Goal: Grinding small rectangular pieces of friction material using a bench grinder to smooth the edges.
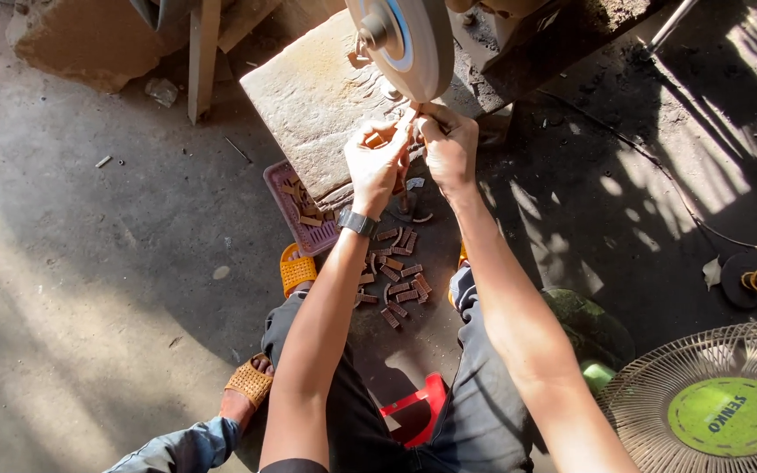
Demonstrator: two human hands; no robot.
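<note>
the concrete floor spreads under you, half in sun and half in shadow, and a stone slab sits ahead of your knees. to your right stands a round wire fan guard with a green centre disc. above the slab's near edge hangs the grinding wheel, pale grey with a blue ring about its hub. your two arms reach forward and meet just below that wheel. your left hand, a dark watch on the wrist, is clenched around a small brown wooden piece, and your right hand closes in beside it with fingertips pinched at the same spot; whether it grips that same piece you cannot tell. the piece sits between both hands, right at the wheel's lower rim. left of the hands, a pink tray leans under the slab with similar pieces in it. on the floor between your feet lies a scatter of small wooden pieces, just beside your orange sandal.
</note>
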